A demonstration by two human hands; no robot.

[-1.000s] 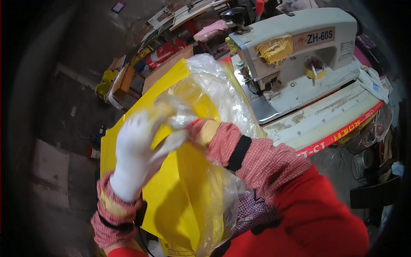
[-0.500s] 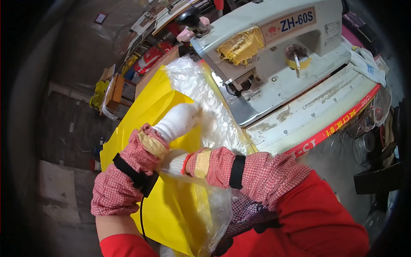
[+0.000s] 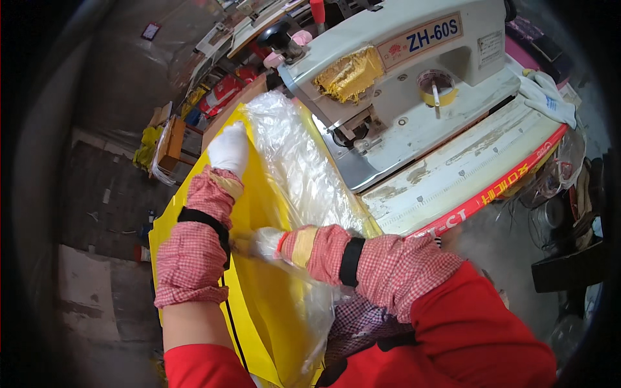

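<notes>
Yellow sheeting [image 3: 257,301], left of frame centre, lies beneath the left hand [image 3: 229,150] and right hand [image 3: 266,243]; their grips cannot be determined.

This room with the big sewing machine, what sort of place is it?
Probably a sewing workshop: there's an industrial sewing machine, with yellow sheets and clear plastic film beside it, and the person wears checked sleeve covers.

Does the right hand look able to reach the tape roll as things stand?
Probably yes, with a stretch: nothing visible blocks the right hand from the tape roll on the near side of the sewing machine; only a thin white stick crosses it.
</notes>
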